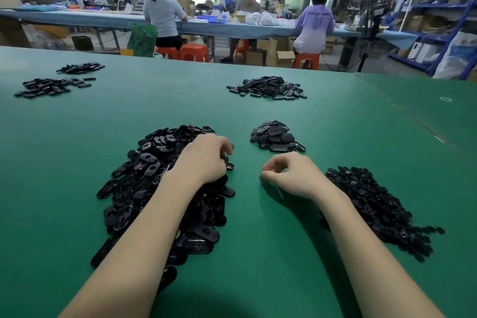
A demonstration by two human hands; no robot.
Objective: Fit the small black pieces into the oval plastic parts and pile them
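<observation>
A big heap of black oval plastic parts (144, 183) lies on the green table at the left. My left hand (206, 157) rests on the heap's right edge, fingers curled down onto an oval part there. A heap of small black pieces (374, 204) lies at the right. My right hand (286, 173) hovers between the two heaps, fingers curled with thumb and forefinger close together; I see nothing held in them. A small pile of fitted oval parts (276, 137) sits just beyond my hands.
More black piles lie further off: one at the centre back (268, 88), two at the far left (51, 86). The green table (258, 253) has a seam at the right. Beyond its far edge people sit on orange stools at another long table.
</observation>
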